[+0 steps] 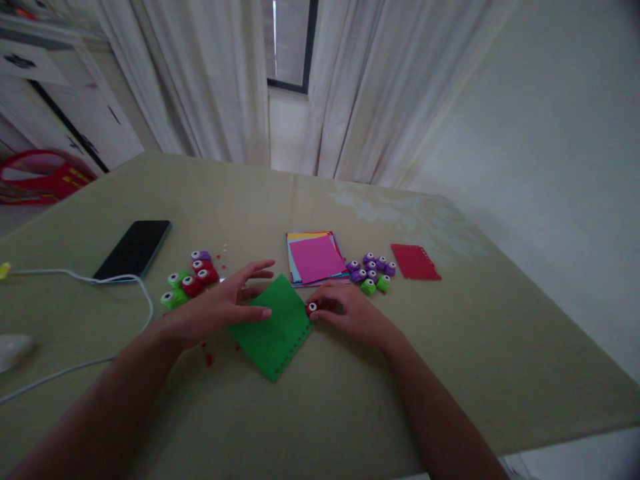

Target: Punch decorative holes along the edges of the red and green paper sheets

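A square of green paper (277, 327) tilts cornerwise between my hands, with a row of small holes along its lower right edge. My left hand (225, 303) has its thumb on top of the paper and some fingertips passing behind its upper left edge; the upper fingers stretch out beyond it. At the paper's right corner, my right hand (350, 310) pinches a small red paper punch (312, 307) with a round white top and dark mark. Its fingers hide most of the punch.
Similar punches in red, green and purple form a left group (193, 283) and a right group (371, 272). A stack of coloured paper (317, 259), a holed red sheet (415, 261), a phone (135, 250), a white cable (143, 287) and red paper bits (209, 360) lie around.
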{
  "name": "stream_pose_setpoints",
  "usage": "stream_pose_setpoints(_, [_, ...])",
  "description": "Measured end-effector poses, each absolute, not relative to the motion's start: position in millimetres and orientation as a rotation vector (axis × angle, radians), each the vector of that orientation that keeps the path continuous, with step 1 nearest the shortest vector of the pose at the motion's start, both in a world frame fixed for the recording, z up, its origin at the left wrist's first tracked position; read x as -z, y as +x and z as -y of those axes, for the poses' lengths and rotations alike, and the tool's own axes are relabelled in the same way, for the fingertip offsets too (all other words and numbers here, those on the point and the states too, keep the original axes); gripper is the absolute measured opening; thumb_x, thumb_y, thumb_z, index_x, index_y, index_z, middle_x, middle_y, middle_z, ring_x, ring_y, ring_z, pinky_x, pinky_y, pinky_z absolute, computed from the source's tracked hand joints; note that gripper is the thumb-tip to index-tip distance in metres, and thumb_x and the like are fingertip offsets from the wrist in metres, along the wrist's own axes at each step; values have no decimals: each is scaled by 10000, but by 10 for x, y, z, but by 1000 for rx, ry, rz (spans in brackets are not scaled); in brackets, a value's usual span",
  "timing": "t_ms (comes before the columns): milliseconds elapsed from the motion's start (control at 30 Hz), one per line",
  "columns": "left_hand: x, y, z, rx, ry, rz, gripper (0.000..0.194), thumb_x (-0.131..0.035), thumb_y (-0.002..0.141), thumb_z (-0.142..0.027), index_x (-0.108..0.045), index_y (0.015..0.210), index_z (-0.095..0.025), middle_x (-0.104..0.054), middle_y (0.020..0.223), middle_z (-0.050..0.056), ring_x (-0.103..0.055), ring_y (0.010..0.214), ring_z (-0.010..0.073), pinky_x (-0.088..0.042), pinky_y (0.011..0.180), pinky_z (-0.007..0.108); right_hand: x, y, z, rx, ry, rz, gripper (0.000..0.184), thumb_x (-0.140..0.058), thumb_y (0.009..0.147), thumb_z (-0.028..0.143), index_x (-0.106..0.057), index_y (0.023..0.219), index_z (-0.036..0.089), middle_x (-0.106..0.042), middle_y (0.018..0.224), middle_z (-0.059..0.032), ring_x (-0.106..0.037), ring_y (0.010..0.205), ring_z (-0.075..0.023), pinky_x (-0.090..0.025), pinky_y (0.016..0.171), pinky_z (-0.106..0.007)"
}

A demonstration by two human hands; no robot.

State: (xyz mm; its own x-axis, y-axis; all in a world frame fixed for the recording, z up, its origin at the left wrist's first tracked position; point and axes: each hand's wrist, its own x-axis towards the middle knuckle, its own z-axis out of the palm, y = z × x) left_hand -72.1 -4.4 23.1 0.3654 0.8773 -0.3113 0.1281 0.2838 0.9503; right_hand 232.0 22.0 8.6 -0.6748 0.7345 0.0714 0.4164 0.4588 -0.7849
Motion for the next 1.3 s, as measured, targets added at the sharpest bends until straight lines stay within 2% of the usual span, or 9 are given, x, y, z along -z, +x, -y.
stream_pose_setpoints(133, [-110, -711, -38, -667, 1297, -1203, 466, -865, 777, -442, -776, 1195, -257, -802, 1236, 86, -728, 1221, 344, -596, 1004, 447, -95, 2315, -227, -1125, -935, 2301, 144, -748, 997, 266, -787, 1117, 197, -764, 998, -47, -694, 826, -168, -534, 763, -277])
stream_pose_setpoints(200, [-51, -699, -79, -651, 1430, -1257, 336, -825, 788, -490, -820, 1007, -236, -834, 1049, 70, -767, 1054, 344, -609, 928, 445, -90, 2317, -230, -1148, -915, 2297, 139, -755, 991, 258, -789, 1112, 200, -768, 1012, -45, -692, 814, -161, -534, 750, -269])
stream_pose_setpoints(267, [-10, -670, -105, -682, 1561, -1331, 321, -785, 813, -526, -828, 948, -238, -828, 963, 56, -764, 940, 326, -608, 859, 434, -81, 2320, -231, -1152, -910, 2291, 140, -764, 984, 260, -790, 1108, 202, -768, 1010, -43, -687, 797, -156, -531, 739, -267])
stream_pose_setpoints(400, [11, -538, -112, -953, 1616, -1567, 498, -784, 818, -533, -771, 1228, -251, -789, 1052, 63, -746, 990, 312, -599, 866, 430, -82, 2311, -219, -1114, -933, 2298, 135, -782, 973, 279, -794, 1081, 198, -755, 974, -41, -678, 773, -157, -525, 727, -273])
stream_pose_setpoints(567, [-67, -460, -65, -1096, 1258, -1513, 936, -827, 804, -492, -397, 1601, -257, -640, 1476, 175, -746, 1097, 316, -643, 840, 444, -114, 2272, -200, -1021, -961, 2295, 124, -805, 958, 283, -790, 1046, 196, -756, 934, -31, -674, 783, -160, -513, 739, -272])
stream_pose_setpoints(667, [-112, -533, -26, -1016, 1148, -1397, 1107, -880, 779, -413, -236, 1674, -315, -495, 1636, 197, -711, 1236, 339, -656, 887, 439, -108, 2256, -198, -977, -982, 2298, 136, -813, 954, 288, -793, 1052, 194, -752, 931, -31, -675, 804, -165, -502, 747, -274])
stream_pose_setpoints(767, [-89, -575, -23, -986, 1185, -1408, 1211, -927, 712, -351, -214, 1690, -329, -522, 1613, 184, -703, 1251, 357, -660, 910, 463, -89, 2250, -200, -934, -1015, 2293, 143, -810, 958, 297, -795, 1062, 199, -756, 961, -38, -680, 838, -176, -502, 782, -290])
stream_pose_setpoints(1067, [-1, -440, -91, -1007, 1050, -1402, 959, -907, 750, -472, -421, 1534, -210, -807, 1214, 170, -816, 983, 336, -684, 766, 450, -85, 2262, -212, -991, -1016, 2291, 160, -785, 976, 300, -801, 1107, 209, -768, 1058, -63, -699, 946, -200, -532, 866, -320])
stream_pose_setpoints(1300, [-51, -570, -63, -889, 1142, -1336, 602, -899, 753, -471, -655, 1234, -202, -832, 1183, 137, -821, 1020, 338, -694, 844, 469, -65, 2286, -233, -1062, -995, 2275, 178, -737, 1014, 317, -800, 1147, 216, -773, 1125, -75, -703, 1000, -209, -533, 914, -337])
